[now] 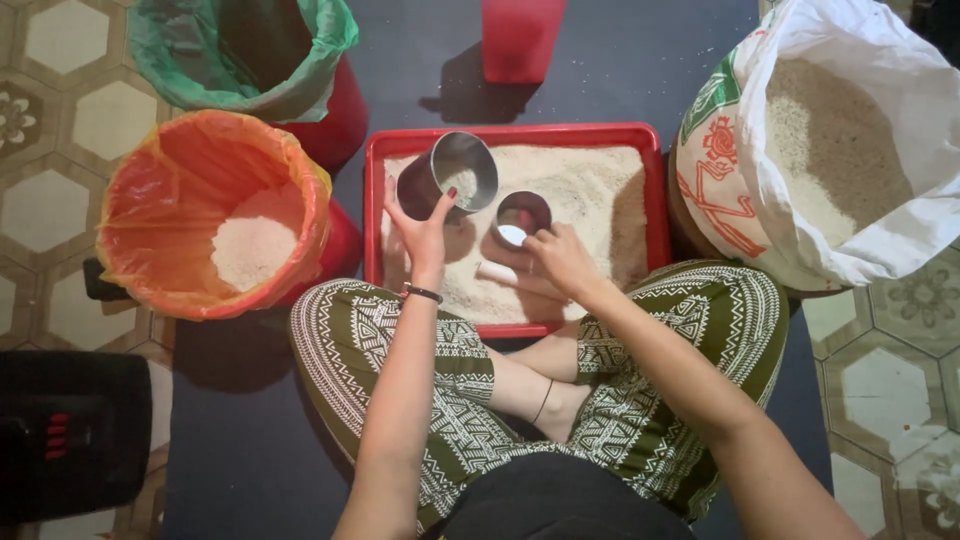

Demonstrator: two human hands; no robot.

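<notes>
At the frame's left edge a black box (70,430) is cut off, and the green-lined red bin (250,55) at upper left hides its inside from me. Centre frame, my left hand (425,235) grips the large steel cup (448,177), tilted over the red plastic tray of rice (590,190). Just right, my right hand (562,258) holds the small steel cup (521,217); my fingers cover its near rim, and the white rice sack (830,150) is cropped at right.

A white sack (850,150) with red-green print stands open at right.
</notes>
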